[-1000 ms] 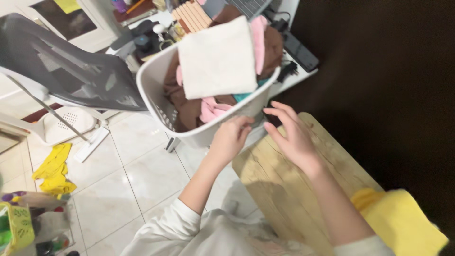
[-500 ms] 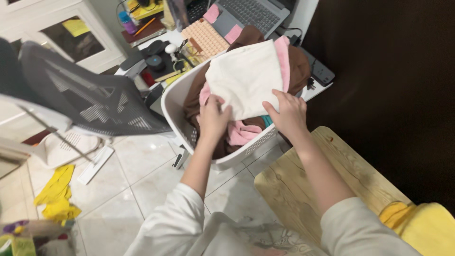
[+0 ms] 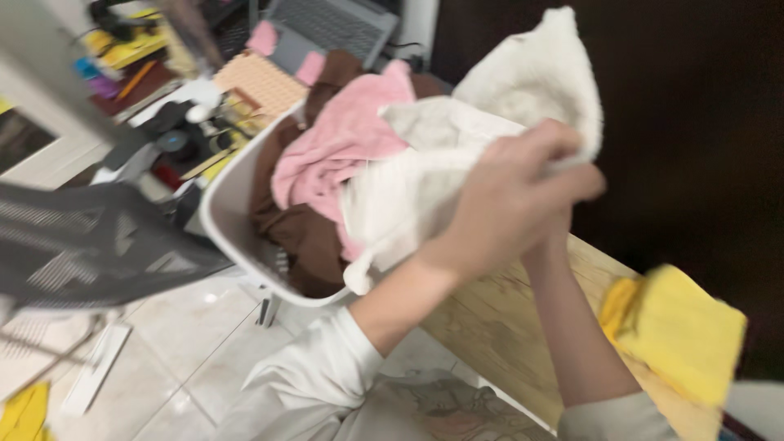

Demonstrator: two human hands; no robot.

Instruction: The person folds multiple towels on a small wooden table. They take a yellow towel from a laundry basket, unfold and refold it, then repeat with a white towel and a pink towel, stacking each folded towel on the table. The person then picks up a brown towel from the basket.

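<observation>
White towel point(image 3: 490, 139) now up out of the laundry basket point(image 3: 224, 212); half a second ago it lay folded on top of the pile with both hands at its near edge. Now it hangs bunched and unfolding above the basket's right rim, one corner flung up toward the dark wall. Left hand point(image 3: 502, 204) is closed in a fist on the cloth. Right hand point(image 3: 563, 224) sits mostly behind the left; its grip cannot be made out, though its wrist rises to the same bunch. Judging by this, the towel is being taken out of the basket.

With the towel lifted, a pink cloth point(image 3: 339, 151) shows on top, brown clothes point(image 3: 298, 237) beneath.

Surface: wooden table point(image 3: 498, 327) at right, the basket off its left edge, a yellow cloth point(image 3: 678, 331) at its right end. Floor is pale tile. Grey mesh chair point(image 3: 90, 245) at left. Behind the basket, a cluttered desk with a laptop point(image 3: 327, 24). Frame motion-blurred.
</observation>
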